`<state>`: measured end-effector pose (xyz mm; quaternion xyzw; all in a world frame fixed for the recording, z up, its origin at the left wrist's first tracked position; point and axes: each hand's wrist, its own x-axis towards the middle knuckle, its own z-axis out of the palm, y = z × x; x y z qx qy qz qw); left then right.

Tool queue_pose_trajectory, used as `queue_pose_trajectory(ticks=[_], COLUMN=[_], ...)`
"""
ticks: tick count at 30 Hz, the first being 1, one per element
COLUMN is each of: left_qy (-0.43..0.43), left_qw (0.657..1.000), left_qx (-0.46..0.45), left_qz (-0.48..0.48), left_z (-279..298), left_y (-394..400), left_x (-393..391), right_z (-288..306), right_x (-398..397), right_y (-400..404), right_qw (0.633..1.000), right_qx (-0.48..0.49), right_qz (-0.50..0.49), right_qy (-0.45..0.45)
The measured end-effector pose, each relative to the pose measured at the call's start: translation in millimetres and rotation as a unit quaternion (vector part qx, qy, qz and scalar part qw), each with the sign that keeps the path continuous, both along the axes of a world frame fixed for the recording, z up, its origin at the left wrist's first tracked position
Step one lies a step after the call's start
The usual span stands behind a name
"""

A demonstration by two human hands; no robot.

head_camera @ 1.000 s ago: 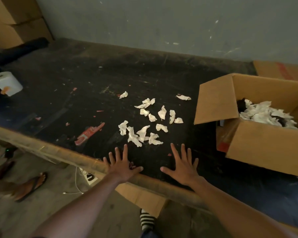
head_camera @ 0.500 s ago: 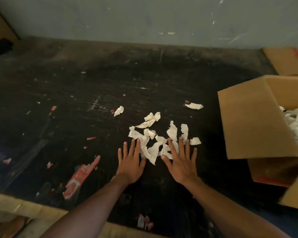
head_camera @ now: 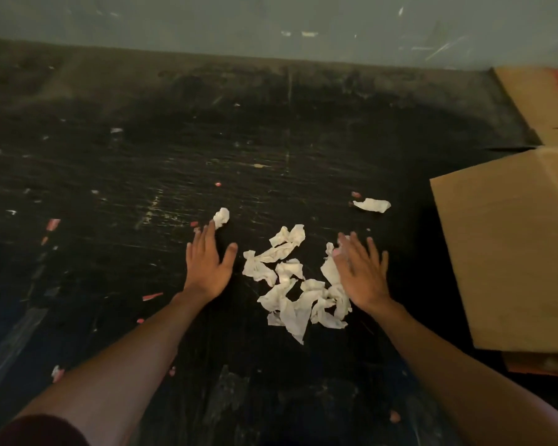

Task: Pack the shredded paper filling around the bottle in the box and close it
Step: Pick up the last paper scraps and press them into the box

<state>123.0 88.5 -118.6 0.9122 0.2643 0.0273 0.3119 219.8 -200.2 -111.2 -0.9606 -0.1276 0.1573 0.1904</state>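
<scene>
Torn white paper pieces (head_camera: 295,284) lie in a loose heap on the dark table (head_camera: 271,140). My left hand (head_camera: 208,262) rests flat to the left of the heap, fingers spread, its fingertips touching a separate scrap (head_camera: 221,217). My right hand (head_camera: 361,272) lies flat over the heap's right edge, fingers apart. One more scrap (head_camera: 371,205) sits alone farther back. The cardboard box's flap (head_camera: 503,246) fills the right side. The box's inside and the bottle are out of view.
A flat piece of cardboard (head_camera: 541,101) lies at the back right against the grey wall (head_camera: 271,24). Small red and white bits (head_camera: 152,297) are scattered over the table's left half.
Both hands moved forward past the table's edge and spread to either side of the paper heap. The pieces now sit closer together. The view shifted forward, so the box's inside left the frame.
</scene>
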Motion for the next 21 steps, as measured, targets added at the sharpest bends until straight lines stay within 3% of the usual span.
queue_pose_trajectory(ticks=[3, 6, 9, 13, 17, 21], left_qy=[0.003, -0.021, -0.024, 0.024, 0.049, 0.078], left_qw=[0.995, 0.987, 0.99, 0.993, 0.974, 0.932], left_qx=[-0.041, -0.08, -0.062, -0.032, 0.0, 0.026], left_qz=[-0.09, -0.135, -0.121, -0.114, -0.22, -0.352], left_z=[6.2, 15.1, 23.0, 20.6, 16.8, 31.0], left_y=[-4.1, -5.5, -5.3, -2.7, -11.5, -28.0], left_x=[17.9, 33.7, 58.3, 96.0, 105.7, 86.1], right_z=[2.0, 7.8, 15.1, 21.7, 18.3, 14.9], right_x=[-20.0, -4.2, 53.6, 130.1, 141.4, 99.7], right_y=[9.1, 15.0, 12.1, 2.3, 12.3, 22.9], right_qw=[0.986, 0.967, 0.971, 0.975, 0.996, 0.989], right_qx=[0.137, 0.228, 0.141, 0.061, -0.03, -0.052], right_qz=[0.092, 0.002, -0.155, -0.213, -0.038, 0.129], right_qy=[-0.011, -0.109, -0.117, 0.02, 0.075, 0.055])
